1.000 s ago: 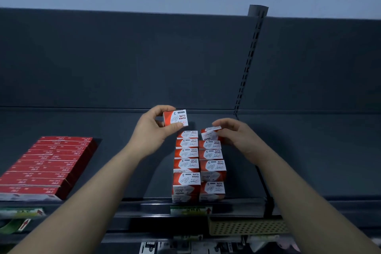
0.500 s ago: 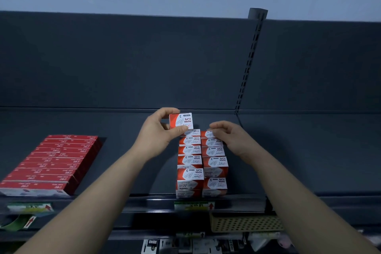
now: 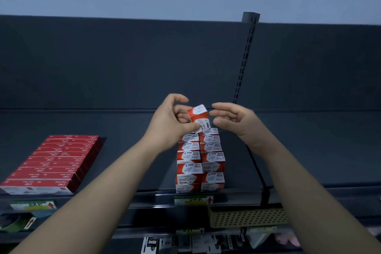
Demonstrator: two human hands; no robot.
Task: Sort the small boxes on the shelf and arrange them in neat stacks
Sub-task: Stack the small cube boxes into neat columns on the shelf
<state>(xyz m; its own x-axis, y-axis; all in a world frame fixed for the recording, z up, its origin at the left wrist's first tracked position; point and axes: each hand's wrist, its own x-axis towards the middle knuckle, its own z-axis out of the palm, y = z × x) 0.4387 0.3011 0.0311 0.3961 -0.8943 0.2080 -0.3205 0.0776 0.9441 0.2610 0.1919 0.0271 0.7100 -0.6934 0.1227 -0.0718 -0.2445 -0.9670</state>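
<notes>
The dark shelf runs across the whole view in front of you, with a slotted upright post rising from its back. Far to your left, a wide block of flat red boxes lies in tidy layers at the shelf's front edge. Near the middle stand the paper clip boxes, red and white, set in two rows side by side that run from the front lip toward the back (the left row reaches slightly nearer to you). Under the shelf, to the right, hangs a perforated beige basket.

Your left hand is raised above the far end of the rows. It pinches the held box, thumb on the lower front and fingers behind. That box is tilted, one corner uppermost, clear of the boxes beneath it. Your right hand faces it with loosely curved fingers that grip nothing. Its fingertips are just beside the box's right edge, and I cannot tell whether they touch. A green price label sits on the shelf lip below the rows.
</notes>
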